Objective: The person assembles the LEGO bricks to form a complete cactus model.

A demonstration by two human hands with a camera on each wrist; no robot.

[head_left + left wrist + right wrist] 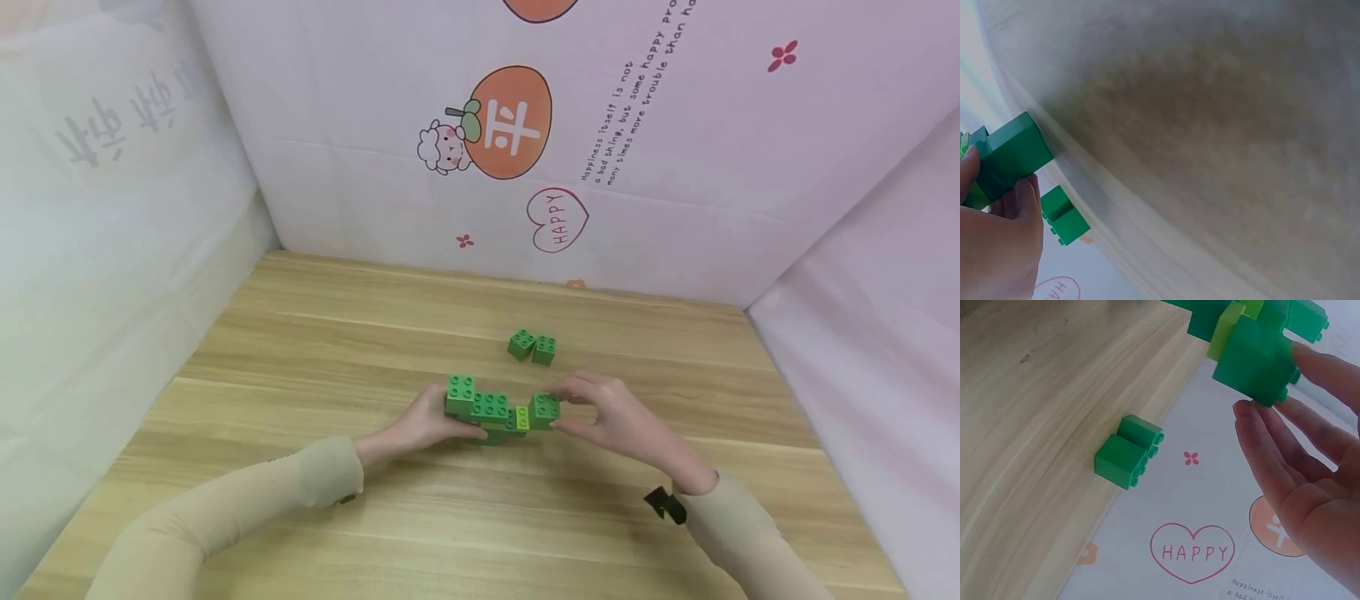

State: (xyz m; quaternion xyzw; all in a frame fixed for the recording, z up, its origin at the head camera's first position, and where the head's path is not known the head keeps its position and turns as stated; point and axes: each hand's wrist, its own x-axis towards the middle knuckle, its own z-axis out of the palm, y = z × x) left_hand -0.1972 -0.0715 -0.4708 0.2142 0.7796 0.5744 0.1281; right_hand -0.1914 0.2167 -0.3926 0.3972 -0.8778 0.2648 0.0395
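Observation:
A joined block build [490, 407] of green toy bricks, with a lime-green piece in it, is between the two hands above the wooden table. At its left end my left hand [437, 419] grips it, the thumb along the near side and the other fingers behind. At the right end my right hand [607, 414] pinches a square green brick [544, 408] between thumb and fingers. That brick [1254, 362] sits against the lime-green piece [1225, 331] in the right wrist view; I cannot tell whether they are joined. The left wrist view shows the build's left end [1016, 153] in the fingers.
Two square green bricks [543, 350] lie close together on the wooden table [375, 325], beyond the hands. A white printed cloth [360, 125] stands behind the table, with more white cloth at both sides. A black bow [666, 505] is by the right sleeve.

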